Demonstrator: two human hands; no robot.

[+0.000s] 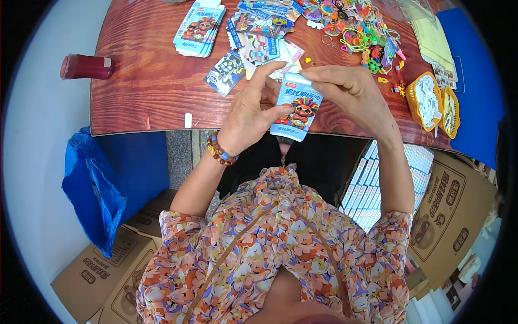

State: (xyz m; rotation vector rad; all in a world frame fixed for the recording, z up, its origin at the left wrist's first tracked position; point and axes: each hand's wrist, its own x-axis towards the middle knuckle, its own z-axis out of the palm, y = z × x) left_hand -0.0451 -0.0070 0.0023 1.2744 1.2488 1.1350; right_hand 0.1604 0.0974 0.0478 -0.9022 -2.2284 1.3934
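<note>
A small light-blue and white cardboard box [298, 108] with a colourful cartoon figure is in front of me at the table's near edge. My left hand [253, 105] grips its left side, thumb across the front. At its top edge, my right hand [345, 92] pinches the upper right corner, fingers and thumb together; whether a flap is between them I cannot tell. Just beyond the hands lies a pile of printed cards or packets [261, 40], with a dark patterned one [226, 73] to its left. A stack of matching flat boxes [200, 29] sits further left.
Small colourful plastic toys [361, 32] are heaped at the far right. Two yellow baskets [414, 108] with white packets stand at the right edge. A dark red bottle [86, 66] lies at the left edge. Below right, a carton [448, 210] stands beside rows of boxes [372, 178].
</note>
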